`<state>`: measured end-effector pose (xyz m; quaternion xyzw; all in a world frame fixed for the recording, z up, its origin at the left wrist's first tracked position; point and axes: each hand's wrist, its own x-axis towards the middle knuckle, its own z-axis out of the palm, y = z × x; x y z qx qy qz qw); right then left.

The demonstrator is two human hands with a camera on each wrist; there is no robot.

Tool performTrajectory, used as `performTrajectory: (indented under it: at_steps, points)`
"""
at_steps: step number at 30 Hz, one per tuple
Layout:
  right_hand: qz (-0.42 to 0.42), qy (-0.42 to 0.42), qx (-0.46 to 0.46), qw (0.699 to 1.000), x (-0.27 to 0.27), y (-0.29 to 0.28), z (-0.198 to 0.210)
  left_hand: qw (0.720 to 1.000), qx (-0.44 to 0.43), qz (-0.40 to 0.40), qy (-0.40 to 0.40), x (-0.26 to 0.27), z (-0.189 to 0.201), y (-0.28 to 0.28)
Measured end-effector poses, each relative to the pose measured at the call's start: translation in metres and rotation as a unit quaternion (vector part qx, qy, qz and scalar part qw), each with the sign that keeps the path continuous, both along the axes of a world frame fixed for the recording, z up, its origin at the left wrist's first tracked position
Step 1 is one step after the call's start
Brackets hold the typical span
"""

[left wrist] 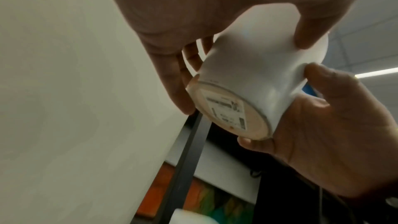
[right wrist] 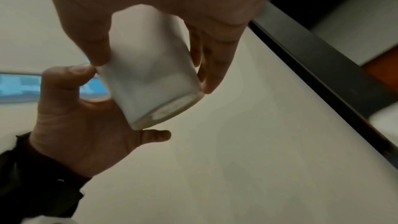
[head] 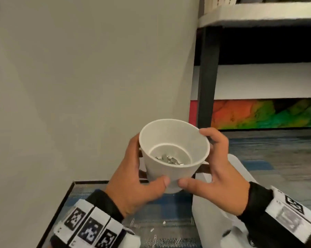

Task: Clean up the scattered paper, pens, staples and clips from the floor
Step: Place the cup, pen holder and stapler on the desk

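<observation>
I hold a white cup (head: pixel 174 149) in the air with both hands, its mouth tilted toward me. A small heap of metal staples (head: pixel 169 159) lies on its bottom. My left hand (head: pixel 137 169) grips its left side, thumb on the near wall. My right hand (head: pixel 217 163) grips the right side, thumb beside the left thumb. From below, the left wrist view shows the cup (left wrist: pixel 247 74) and its labelled base (left wrist: pixel 228 110); the right wrist view shows the cup (right wrist: pixel 146 74) blurred. Several paper clips (head: pixel 154 238) lie on the carpet below my wrists.
A beige panel (head: pixel 79 86) fills the left, edged in black at the floor. A black desk leg (head: pixel 206 77) stands right of it under a grey desktop (head: pixel 258 15). A colourful picture (head: pixel 267 113) leans beneath the desk. Blue-grey carpet (head: pixel 276 149) and something white (head: pixel 222 221) lie below.
</observation>
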<state>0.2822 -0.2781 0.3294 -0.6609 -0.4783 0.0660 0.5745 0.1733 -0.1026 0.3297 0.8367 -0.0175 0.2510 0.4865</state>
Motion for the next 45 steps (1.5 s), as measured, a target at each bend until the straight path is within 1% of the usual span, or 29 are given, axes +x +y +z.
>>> performTrajectory:
  at_steps: [4,6,8,10,13,15,17,20,22,24,27,28,30,33,35,38,42,45]
  points:
    - [-0.043,-0.073,0.069,0.994,0.03,-0.013,0.109,0.997,0.023,-0.02,-0.077,0.039,0.109,-0.008]
    - [-0.054,-0.1,0.085,0.99,0.046,-0.024,0.157,0.993,0.034,-0.024,-0.107,0.059,0.155,-0.015]
    - [-0.06,-0.122,0.083,0.987,0.06,-0.036,0.195,0.991,0.021,-0.038,-0.128,0.08,0.191,-0.024]
    - [-0.077,-0.132,0.081,0.985,0.071,-0.048,0.22,0.989,0.0,-0.059,-0.134,0.099,0.219,-0.036]
    - [-0.135,-0.161,0.079,0.974,0.086,-0.065,0.251,0.987,0.015,-0.061,-0.147,0.128,0.252,-0.058]
    - [-0.177,-0.169,0.082,0.966,0.101,-0.072,0.272,0.986,0.027,-0.044,-0.16,0.148,0.272,-0.072]
    - [-0.219,-0.174,0.081,0.957,0.122,-0.078,0.292,0.986,0.015,-0.021,-0.165,0.17,0.291,-0.086]
    - [-0.271,-0.177,0.069,0.943,0.157,-0.078,0.315,0.987,0.027,0.031,-0.155,0.206,0.316,-0.099]
    - [-0.308,-0.177,0.058,0.933,0.18,-0.077,0.325,0.989,0.058,0.065,-0.119,0.227,0.326,-0.104]
    - [-0.348,-0.169,0.042,0.921,0.201,-0.075,0.333,0.987,0.108,0.099,-0.066,0.246,0.326,-0.104]
    - [-0.394,-0.144,-0.003,0.908,0.232,-0.066,0.335,0.969,0.198,0.136,0.048,0.265,0.309,-0.098]
    - [-0.405,-0.14,-0.023,0.903,0.24,-0.062,0.333,0.962,0.222,0.141,0.07,0.267,0.301,-0.096]
    - [-0.424,-0.133,-0.062,0.894,0.254,-0.055,0.328,0.951,0.264,0.145,0.076,0.268,0.291,-0.095]
    - [-0.444,-0.131,-0.102,0.88,0.264,-0.044,0.323,0.941,0.3,0.146,0.055,0.27,0.287,-0.092]
    - [-0.451,-0.132,-0.13,0.873,0.266,-0.038,0.321,0.939,0.306,0.15,0.056,0.271,0.287,-0.089]
    - [-0.448,-0.117,-0.167,0.871,0.268,-0.03,0.318,0.933,0.319,0.151,0.064,0.27,0.284,-0.089]
    - [-0.463,-0.085,-0.179,0.864,0.269,-0.024,0.317,0.934,0.318,0.146,0.073,0.272,0.284,-0.087]
    - [-0.472,-0.076,-0.183,0.859,0.269,-0.023,0.315,0.937,0.313,0.137,0.074,0.274,0.283,-0.084]
